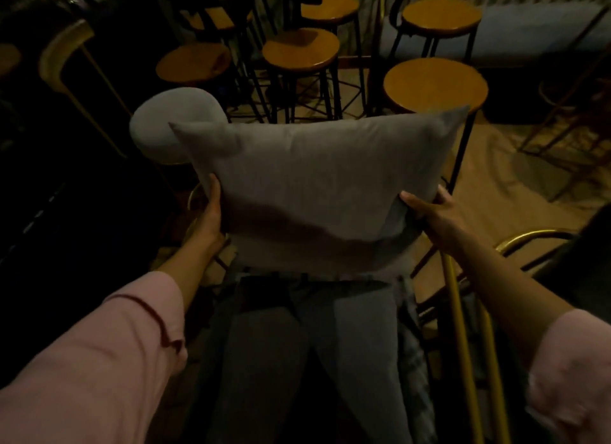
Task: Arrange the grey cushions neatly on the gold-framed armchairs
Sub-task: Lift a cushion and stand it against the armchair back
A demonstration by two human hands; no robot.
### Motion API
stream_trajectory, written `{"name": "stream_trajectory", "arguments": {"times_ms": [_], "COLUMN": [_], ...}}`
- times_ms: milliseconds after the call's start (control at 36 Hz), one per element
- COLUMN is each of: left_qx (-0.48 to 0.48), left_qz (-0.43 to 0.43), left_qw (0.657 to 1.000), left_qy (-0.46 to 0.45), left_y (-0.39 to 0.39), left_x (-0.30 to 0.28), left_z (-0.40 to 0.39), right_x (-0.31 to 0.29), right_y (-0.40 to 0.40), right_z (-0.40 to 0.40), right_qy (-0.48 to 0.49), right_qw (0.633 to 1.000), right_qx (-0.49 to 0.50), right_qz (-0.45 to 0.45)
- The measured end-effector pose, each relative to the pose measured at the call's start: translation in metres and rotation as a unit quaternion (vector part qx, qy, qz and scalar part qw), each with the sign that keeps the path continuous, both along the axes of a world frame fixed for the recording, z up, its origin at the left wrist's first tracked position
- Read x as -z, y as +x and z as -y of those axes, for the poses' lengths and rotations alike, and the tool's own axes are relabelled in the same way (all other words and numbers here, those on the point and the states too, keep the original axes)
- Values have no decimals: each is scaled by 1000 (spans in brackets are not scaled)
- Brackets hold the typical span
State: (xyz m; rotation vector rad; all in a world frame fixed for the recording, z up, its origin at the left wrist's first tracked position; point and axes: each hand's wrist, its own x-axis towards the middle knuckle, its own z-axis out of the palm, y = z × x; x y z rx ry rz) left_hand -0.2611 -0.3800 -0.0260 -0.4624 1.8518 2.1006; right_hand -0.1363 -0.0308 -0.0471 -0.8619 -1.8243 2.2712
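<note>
I hold a square grey cushion (317, 185) upright in front of me, in the middle of the view. My left hand (211, 212) grips its lower left edge and my right hand (436, 212) grips its lower right edge. Behind its top left corner shows a rounded grey padded chair back (165, 122). A gold chair frame (463, 344) runs down at the lower right, with a curved gold arm (529, 238) beside it. The seat under the cushion is hidden.
Several round wooden stools on black metal legs (301, 53) crowd the floor ahead; the nearest (436, 83) stands just behind the cushion's right corner. Another gold-framed chair (62, 53) stands in the dark at left. A grey bench (535, 30) lies at the far right.
</note>
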Motion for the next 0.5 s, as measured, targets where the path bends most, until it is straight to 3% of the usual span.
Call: {"name": "stream_trajectory", "arguments": {"times_ms": [111,278,361,417,500], "left_qx": [-16,-35,0,31,52], "left_qz": [1,86,127,103,102], "left_qw": [1000,991,975,970,968], "left_qy": [-27,-99,-181,-217,-223], "left_y": [-25,-47,-39,-34,-31], "left_x": [20,76,97,108,128], "left_z": [-11,-5,-3,-1,-2], "right_x": [24,65,86,94,95], "right_y": [-21,-32,-32,-30,-30], "right_z": [4,5,12,20,31], "right_qy": [0,-4,24,39,-2], "right_qw": [1000,994,985,981,979], "right_qx": [-10,-12,-16,-7,-2], "right_qz": [20,109,169,191,202]}}
